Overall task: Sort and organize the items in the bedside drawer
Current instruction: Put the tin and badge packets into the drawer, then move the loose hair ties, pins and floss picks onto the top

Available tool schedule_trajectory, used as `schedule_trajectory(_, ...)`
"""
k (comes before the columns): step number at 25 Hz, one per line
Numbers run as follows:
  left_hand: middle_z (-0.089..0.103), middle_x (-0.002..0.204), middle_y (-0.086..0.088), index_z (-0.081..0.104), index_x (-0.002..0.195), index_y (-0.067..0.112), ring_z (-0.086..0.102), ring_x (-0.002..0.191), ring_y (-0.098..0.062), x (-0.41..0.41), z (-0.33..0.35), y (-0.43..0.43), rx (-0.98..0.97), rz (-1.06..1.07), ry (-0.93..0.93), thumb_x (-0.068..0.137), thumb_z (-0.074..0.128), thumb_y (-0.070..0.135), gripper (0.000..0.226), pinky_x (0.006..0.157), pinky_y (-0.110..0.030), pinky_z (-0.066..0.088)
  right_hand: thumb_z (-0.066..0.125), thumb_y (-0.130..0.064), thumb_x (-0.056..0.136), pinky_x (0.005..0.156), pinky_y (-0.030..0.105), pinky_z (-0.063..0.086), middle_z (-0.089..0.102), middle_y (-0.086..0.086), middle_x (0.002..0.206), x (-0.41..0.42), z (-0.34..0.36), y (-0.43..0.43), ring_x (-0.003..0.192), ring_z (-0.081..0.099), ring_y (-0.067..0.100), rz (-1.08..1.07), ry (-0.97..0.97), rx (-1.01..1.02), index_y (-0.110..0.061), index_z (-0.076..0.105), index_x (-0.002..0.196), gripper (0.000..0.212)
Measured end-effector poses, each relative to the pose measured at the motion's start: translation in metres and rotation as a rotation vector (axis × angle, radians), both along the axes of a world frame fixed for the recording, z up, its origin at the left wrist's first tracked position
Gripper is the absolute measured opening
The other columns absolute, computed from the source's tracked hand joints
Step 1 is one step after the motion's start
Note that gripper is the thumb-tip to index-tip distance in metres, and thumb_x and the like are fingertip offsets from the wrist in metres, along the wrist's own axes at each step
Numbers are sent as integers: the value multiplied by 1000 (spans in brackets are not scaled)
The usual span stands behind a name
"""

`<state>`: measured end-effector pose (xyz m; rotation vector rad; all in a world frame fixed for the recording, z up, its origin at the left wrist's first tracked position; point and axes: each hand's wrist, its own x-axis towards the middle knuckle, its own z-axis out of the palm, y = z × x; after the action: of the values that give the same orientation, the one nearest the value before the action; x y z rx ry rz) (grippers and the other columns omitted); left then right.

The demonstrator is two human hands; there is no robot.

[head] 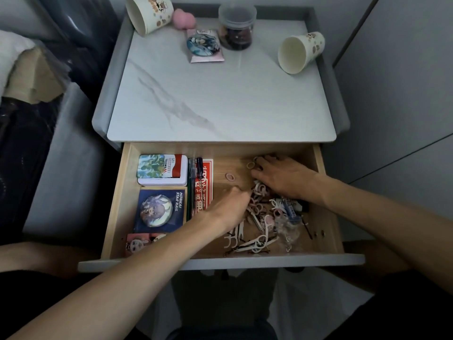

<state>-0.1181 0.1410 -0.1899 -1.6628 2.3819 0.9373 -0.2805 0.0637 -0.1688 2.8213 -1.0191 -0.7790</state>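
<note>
Your drawer stands pulled open below the desk, and both your hands are inside it. Your left hand reaches in from 7 o'clock. Its fingers curl down into the edge of the loose pile of hair ties, clips and pins; the fingertips are hidden, so I cannot tell whether they pinch anything. Your right hand comes in from 4 o'clock and lies on the pile's far end, fingers spread over the ties. A yellow hair tie sits just beside its fingertips.

A pink hair tie lies alone on the drawer floor, at 10 o'clock from your left hand. White floss picks are scattered at the pile's 6 o'clock side, near the drawer front.

The drawer's 9 o'clock half is tidy: a tin at the back, a blue badge card in front of it, then a screwdriver lying on a red packet.

On the desk, at 12 o'clock, stand a lidded jar and a badge packet, with one tipped paper cup at 11 o'clock and another cup at 1 o'clock.
</note>
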Motion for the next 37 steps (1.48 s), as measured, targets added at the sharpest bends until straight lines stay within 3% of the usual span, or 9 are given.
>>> schedule_trajectory(3,63,109,-11,56,125,11,67,87,-22,-3,-1,4,13,41,23,87,59,-10,43,82,-35,58,30,-23,105,107,44,33,22,15,159,-4,0,-2,139,34,32,57,12,-5,-19,28,147,42)
schedule_trajectory(9,22,157,-14,20,152,21,38,136,-39,-2,17,4,194,-55,-212,82,75,37,91,111,-48,38,37,-21,102,109,46,30,35,12,151,-13,-9,-4,137,37,30,1,28,10,-21,26,150,50)
schedule_trajectory(11,10,161,-12,15,154,26,30,141,-41,-1,17,6,235,-67,-209,83,74,14,94,107,-45,41,37,-26,103,107,46,32,35,15,151,-15,-15,-4,135,40,32,-49,-29,29,-19,23,151,51)
schedule_trajectory(14,31,153,-15,30,150,24,53,125,-32,0,12,10,122,-55,-79,82,56,-18,83,91,-34,54,36,-40,103,99,48,45,37,17,150,-16,-21,-4,128,48,37,-122,-111,92,-17,30,146,49)
schedule_trajectory(19,57,125,-13,54,136,14,65,91,-21,1,16,9,111,-18,69,91,56,-8,50,90,-34,53,42,-35,102,79,45,53,46,16,137,-19,-13,-4,105,62,37,-143,-230,109,-13,35,141,45)
schedule_trajectory(26,56,130,-13,56,130,16,66,98,-19,4,5,8,97,23,122,89,64,-1,45,83,-30,56,40,-35,104,70,43,49,54,12,118,-16,5,2,92,65,37,-195,-423,100,-13,45,119,27)
schedule_trajectory(29,31,156,-7,48,138,18,41,137,-26,3,1,9,52,-24,91,89,66,3,54,108,-38,42,38,-36,104,65,41,48,54,11,111,-15,14,12,85,65,35,-188,-443,59,-13,45,119,28)
schedule_trajectory(31,34,155,-6,54,132,16,37,140,-25,4,1,8,39,-33,95,89,68,9,45,114,-41,35,37,-37,104,60,39,44,52,9,107,-13,19,16,79,63,34,-204,-462,42,-13,45,116,27)
schedule_trajectory(37,56,120,-4,63,109,24,63,92,-13,18,19,8,74,115,135,90,69,25,20,83,-25,43,37,-37,103,55,38,41,47,1,93,-15,43,33,64,53,24,-297,-615,-9,-16,43,107,22)
